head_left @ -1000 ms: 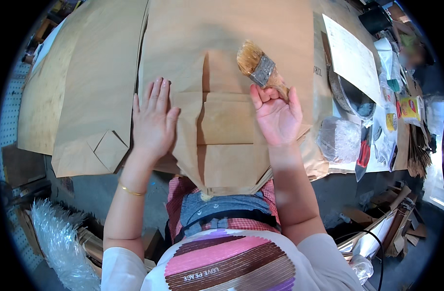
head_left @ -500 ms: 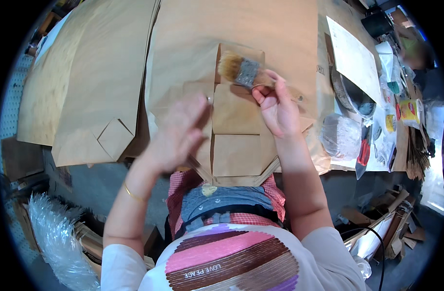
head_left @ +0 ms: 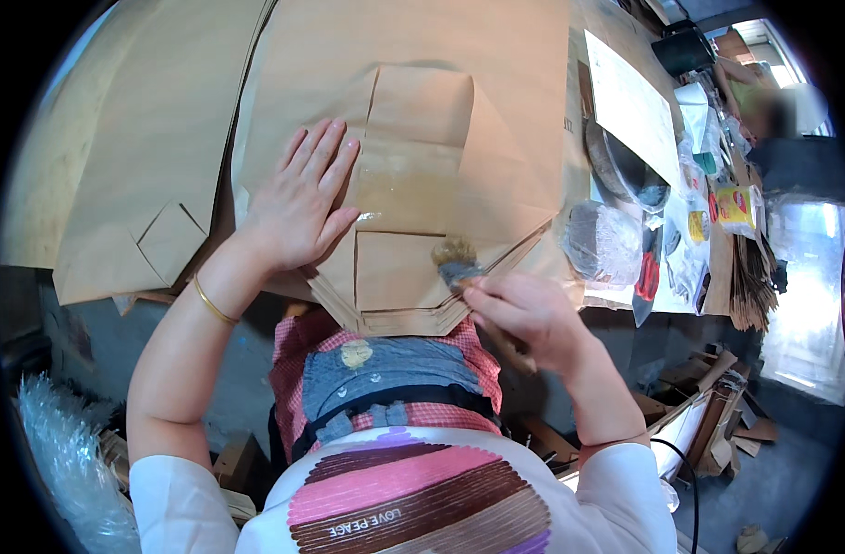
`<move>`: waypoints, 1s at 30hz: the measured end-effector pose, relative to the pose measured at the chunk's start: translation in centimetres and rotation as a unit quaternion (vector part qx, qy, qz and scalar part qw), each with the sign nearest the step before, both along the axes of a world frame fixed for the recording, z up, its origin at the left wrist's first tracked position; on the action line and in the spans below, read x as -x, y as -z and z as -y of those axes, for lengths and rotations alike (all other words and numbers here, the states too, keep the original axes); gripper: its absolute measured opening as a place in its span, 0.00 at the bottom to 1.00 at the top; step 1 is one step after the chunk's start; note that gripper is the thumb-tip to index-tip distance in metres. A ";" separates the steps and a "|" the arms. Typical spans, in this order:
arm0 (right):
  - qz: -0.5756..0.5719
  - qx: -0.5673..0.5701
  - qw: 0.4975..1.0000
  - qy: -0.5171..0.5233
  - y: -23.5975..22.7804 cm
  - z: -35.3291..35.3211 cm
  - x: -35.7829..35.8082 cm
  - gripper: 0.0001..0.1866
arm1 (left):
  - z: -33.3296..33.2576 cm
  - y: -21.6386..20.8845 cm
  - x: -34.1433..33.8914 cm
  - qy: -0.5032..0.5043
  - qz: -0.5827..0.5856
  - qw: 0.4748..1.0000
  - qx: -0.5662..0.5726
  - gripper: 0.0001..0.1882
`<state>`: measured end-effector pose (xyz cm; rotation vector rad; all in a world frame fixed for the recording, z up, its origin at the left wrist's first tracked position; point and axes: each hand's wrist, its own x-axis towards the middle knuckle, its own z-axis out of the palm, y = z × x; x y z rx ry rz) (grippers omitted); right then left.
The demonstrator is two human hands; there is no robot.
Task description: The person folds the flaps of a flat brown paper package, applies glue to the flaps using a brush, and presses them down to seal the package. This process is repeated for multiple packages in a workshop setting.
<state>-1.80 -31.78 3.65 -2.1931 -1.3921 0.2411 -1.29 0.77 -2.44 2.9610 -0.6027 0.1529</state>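
Observation:
A pile of brown paper bags (head_left: 519,138) lies in front of me, with the folded end of the top one spread open toward me. My left hand (head_left: 307,189) rests flat on the paper left of the folded flaps, fingers stretched out. In my right hand (head_left: 529,319) is a wide paintbrush (head_left: 459,270), gripped by its wooden handle, its bristles down on the right side of the near flap (head_left: 399,277). A shiny wet band (head_left: 404,196) crosses the middle of the folded end.
Another stack of brown paper bags (head_left: 155,120) lies to the left. On the right are a white board (head_left: 630,106) over a round basin (head_left: 616,166), a plastic-wrapped bundle (head_left: 603,245), a red-handled knife (head_left: 646,277) and a yellow container (head_left: 736,210). A person (head_left: 755,92) is at the far right.
My left hand has come down from a blurred lift to lie flat on the paper. The brush in my right hand has moved from above the far flap to the near flap.

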 end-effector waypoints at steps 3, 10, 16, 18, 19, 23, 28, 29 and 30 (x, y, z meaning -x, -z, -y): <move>-0.030 -0.004 1.000 -0.006 0.5 -0.4 1.8 0.19 | 0.1 0.1 -0.2 0.000 0.010 1.000 -0.005 0.41; -0.113 -0.135 0.984 0.000 1.8 -1.6 3.5 0.15 | -0.1 0.1 -0.1 0.001 0.024 1.000 0.006 0.39; -0.012 -0.212 0.976 -0.037 -1.8 -7.6 -0.4 0.16 | -2.0 0.5 -1.7 0.039 -0.034 0.974 0.222 0.26; 0.004 -0.169 0.982 -0.079 0.3 -10.3 -1.7 0.15 | -2.2 1.2 -2.3 0.054 0.001 0.964 0.261 0.20; 0.014 -0.148 0.984 -0.099 0.9 -11.0 -2.1 0.15 | -2.0 1.4 -2.4 0.060 0.018 0.966 0.249 0.20; -0.028 -0.076 0.988 -0.128 1.6 -8.9 -0.5 0.12 | -1.3 2.4 -1.9 0.055 0.104 0.971 0.210 0.17; -0.064 -0.017 0.991 -0.117 1.4 -6.8 2.1 0.16 | -1.0 2.2 -1.7 0.043 0.127 0.973 0.189 0.17; -0.065 0.000 0.992 -0.112 1.2 -6.4 2.3 0.17 | -0.9 2.1 -1.8 0.040 0.127 0.974 0.183 0.17; -0.075 -0.005 0.991 -0.111 1.3 -5.8 2.5 0.19 | -0.9 2.1 -1.8 0.038 0.128 0.975 0.177 0.17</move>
